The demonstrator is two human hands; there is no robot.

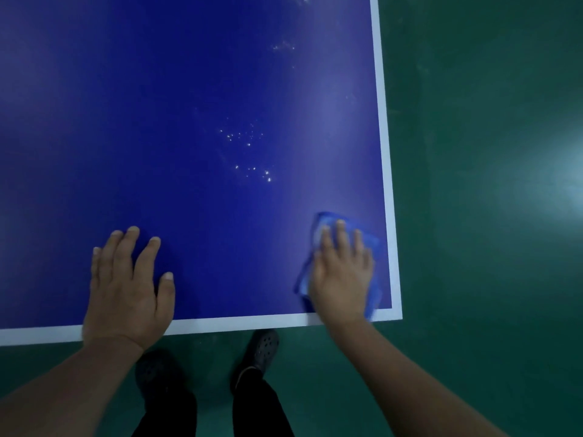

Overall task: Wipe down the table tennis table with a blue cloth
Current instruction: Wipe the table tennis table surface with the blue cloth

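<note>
- Right hand (342, 272): fingers straight, palm flat, pressing the blue cloth (372, 244) onto the table tennis table (189, 89) — no grasp.
- Blue cloth: crumpled flat under the right hand at the table's near right corner, just inside the white border line (383, 121), its lower end lying over the line at the near edge.
- Left hand (126, 285): released, fingers spread, palm resting flat on the table near its front edge — well apart from the cloth.
- Water droplets (252, 171): scattered mid-surface, beyond both hands.
- Floor (489, 216): green; two dark shoes (263, 348) stand below the table edge.

On the surface (189, 89), the cloth (373, 247) lies under the right hand (342, 272) at the near right corner; the left hand (126, 285) rests flat well to its left.
</note>
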